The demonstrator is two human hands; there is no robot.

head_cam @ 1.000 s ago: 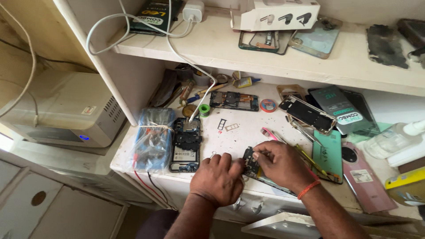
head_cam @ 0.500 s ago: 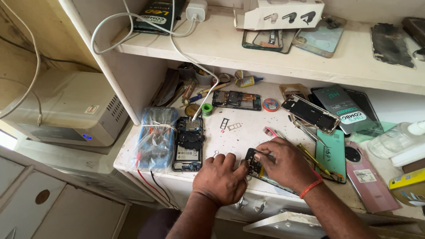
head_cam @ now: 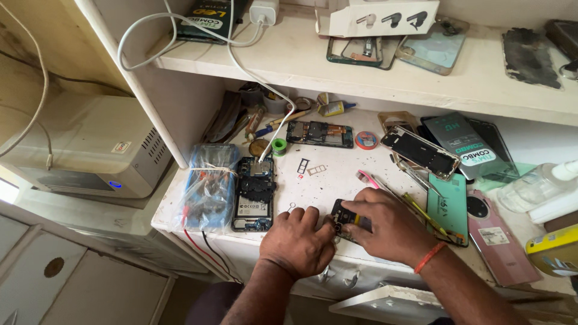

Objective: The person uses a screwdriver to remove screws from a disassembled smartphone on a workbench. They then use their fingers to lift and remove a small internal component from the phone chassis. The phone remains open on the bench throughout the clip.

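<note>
Head view looks down on a white workbench [head_cam: 337, 180] crowded with phone parts. Both hands meet at its front edge, near the middle, over a small opened phone [head_cam: 344, 218] that lies flat on the surface. The left hand [head_cam: 298, 241] rests knuckles-up just left of the phone, its fingers curled and their tips pressing against the phone's left side; whether it truly grips the device or only steadies it cannot be told. The right hand [head_cam: 391, 225] covers most of the phone from the right, fingers bent down onto it, thumb and forefinger pinched close together at the exposed dark board; any tool between them is too small to make out. An orange band [head_cam: 428, 257] circles the right wrist.

Left of the hands, toward the front left corner, a second disassembled phone [head_cam: 254, 194] lies with its circuitry showing, a white cable [head_cam: 265, 150] plugged into its top. Just beside it, at the left edge, sits a plastic-wrapped bundle of tools [head_cam: 208, 186]. Behind the hands two small SIM trays [head_cam: 308, 167] lie on bare surface. At the right, a teal back cover [head_cam: 450, 204] and a pink back cover [head_cam: 500, 241] lie side by side, well apart from the left hand.
</note>
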